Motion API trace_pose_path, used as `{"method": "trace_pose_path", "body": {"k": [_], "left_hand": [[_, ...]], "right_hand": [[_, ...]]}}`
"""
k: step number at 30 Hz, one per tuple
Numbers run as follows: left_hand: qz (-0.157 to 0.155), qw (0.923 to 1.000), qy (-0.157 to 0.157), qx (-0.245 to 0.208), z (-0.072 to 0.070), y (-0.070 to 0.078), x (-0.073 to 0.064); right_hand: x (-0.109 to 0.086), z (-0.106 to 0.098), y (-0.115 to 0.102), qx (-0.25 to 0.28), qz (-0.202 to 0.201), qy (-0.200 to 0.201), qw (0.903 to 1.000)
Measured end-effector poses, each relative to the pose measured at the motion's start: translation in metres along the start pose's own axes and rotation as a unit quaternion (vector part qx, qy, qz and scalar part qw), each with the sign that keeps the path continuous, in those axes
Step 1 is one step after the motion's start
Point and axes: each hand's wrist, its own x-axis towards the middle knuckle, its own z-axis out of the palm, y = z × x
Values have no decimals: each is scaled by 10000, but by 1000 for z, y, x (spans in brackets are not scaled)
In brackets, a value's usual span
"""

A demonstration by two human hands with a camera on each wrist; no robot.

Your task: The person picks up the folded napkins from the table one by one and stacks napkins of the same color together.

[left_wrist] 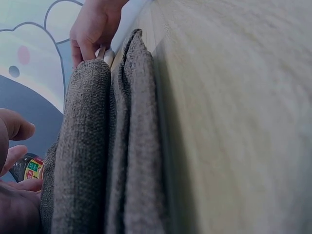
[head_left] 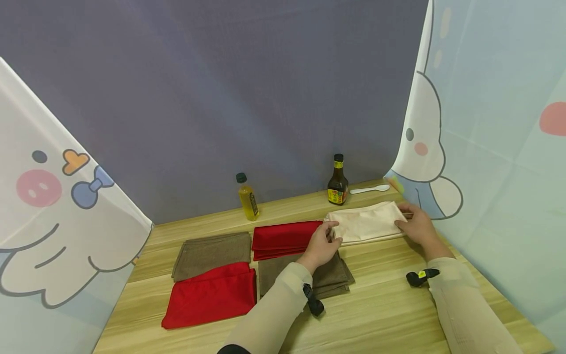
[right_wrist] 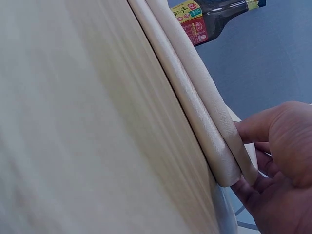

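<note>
A folded cream cloth [head_left: 364,222] lies at the right back of the table. My right hand [head_left: 417,227] pinches its right end, thumb on top and fingers beneath; the right wrist view shows the cloth's layered folds [right_wrist: 204,117] at that hand. At the cloth's left end is my left hand [head_left: 320,248], thumb and fingers apart. In the left wrist view, the left hand [left_wrist: 17,161] shows nothing between its visible digits, and a brown cloth [left_wrist: 83,146] hides what lies below. That folded brown cloth [head_left: 329,278] sits under my left forearm, beside a folded red cloth [head_left: 285,237].
Another brown cloth [head_left: 214,250] and a red cloth [head_left: 212,297] lie to the left. Along the back stand a yellow oil bottle [head_left: 248,199] and a dark sauce bottle [head_left: 338,182], with a white spoon [head_left: 371,189] beside it. A grey curtain [head_left: 247,98] rises behind.
</note>
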Motion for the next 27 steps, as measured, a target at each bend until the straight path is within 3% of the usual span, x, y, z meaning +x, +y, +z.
{"method": "trace_pose_path", "body": {"k": [16,27], "left_hand": [[-132,9996,13,239,1,0,0],[-60,9999,-91,25,-1,-2,0]], "right_hand": [[-1,2,3,-26,-145,-346,9993],[-2,2,-4,-239,-216,-493,9983]]}}
